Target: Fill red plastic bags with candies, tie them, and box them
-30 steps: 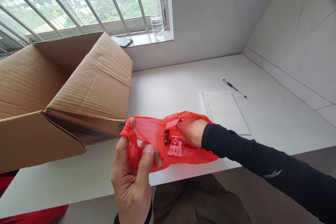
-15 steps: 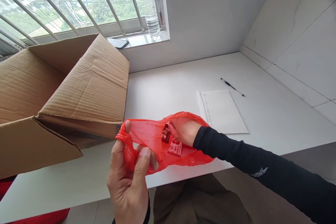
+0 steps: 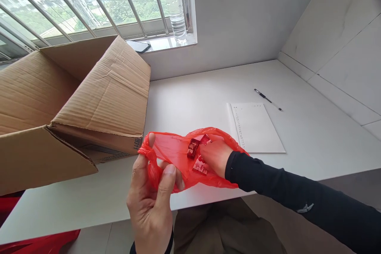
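A thin red plastic bag [image 3: 174, 145] is spread open at the table's front edge. My left hand [image 3: 154, 194] grips the bag's gathered left end between thumb and fingers. Inside the bag lie small wrapped packets: a dark red one [image 3: 193, 148], a pinkish one [image 3: 200, 164] just below it, and another red one [image 3: 205, 140] behind. My right hand [image 3: 216, 156] reaches into the bag from the right, its fingers curled down beside the packets. Its fingertips are hidden, so what they hold, if anything, does not show.
An open cardboard box [image 3: 104, 87] stands at the left. Right of the bag lie a notebook [image 3: 258, 129] and a pen [image 3: 268, 99]. On the windowsill are a water bottle [image 3: 177, 12] and a phone [image 3: 139, 46]. Red material [image 3: 44, 242] shows below the table.
My right hand has shifted slightly within the bag, and a further red packet now shows beside its fingers. My left hand keeps its hold. The whole view has moved a little.
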`<state>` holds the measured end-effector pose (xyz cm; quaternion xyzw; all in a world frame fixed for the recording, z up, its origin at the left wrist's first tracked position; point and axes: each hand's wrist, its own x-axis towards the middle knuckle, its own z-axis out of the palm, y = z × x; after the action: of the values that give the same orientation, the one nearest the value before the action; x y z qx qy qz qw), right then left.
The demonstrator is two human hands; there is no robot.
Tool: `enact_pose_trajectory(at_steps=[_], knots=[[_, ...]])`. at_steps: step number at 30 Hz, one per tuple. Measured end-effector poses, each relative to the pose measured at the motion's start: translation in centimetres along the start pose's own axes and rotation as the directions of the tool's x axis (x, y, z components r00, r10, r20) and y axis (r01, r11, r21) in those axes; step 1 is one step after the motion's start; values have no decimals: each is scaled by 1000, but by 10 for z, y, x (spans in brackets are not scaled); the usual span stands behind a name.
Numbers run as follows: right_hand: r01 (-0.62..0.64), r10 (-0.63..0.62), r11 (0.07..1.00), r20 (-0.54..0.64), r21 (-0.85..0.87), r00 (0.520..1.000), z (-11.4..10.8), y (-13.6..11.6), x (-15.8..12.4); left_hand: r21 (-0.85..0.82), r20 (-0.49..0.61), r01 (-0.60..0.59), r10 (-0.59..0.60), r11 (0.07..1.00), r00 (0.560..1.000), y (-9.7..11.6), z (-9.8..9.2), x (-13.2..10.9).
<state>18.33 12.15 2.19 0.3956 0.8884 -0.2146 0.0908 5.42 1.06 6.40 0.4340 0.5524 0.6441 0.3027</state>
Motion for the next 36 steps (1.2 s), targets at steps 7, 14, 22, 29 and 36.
enact_pose_trajectory(at_steps=[7, 14, 22, 29, 36], knots=[[43, -42, 998, -39, 34, 998, -6, 10, -6, 12, -21, 13, -13, 1000, 1000, -1, -1, 0], [-72, 75, 997, -85, 40, 994, -4, 22, 7, -9, 2, 34, -34, 999, 999, -2, 1, -2], [-10, 24, 997, -193, 75, 981, -17, 23, -10, -7, -8, 22, -22, 1000, 1000, -5, -1, -2], [17, 13, 995, -301, 98, 954, -19, 24, -15, -31, -16, 17, -17, 999, 1000, -3, 3, -5], [-12, 20, 999, -261, 33, 965, -18, 22, -10, 29, -51, -29, 31, 999, 998, 0, 1, -12]])
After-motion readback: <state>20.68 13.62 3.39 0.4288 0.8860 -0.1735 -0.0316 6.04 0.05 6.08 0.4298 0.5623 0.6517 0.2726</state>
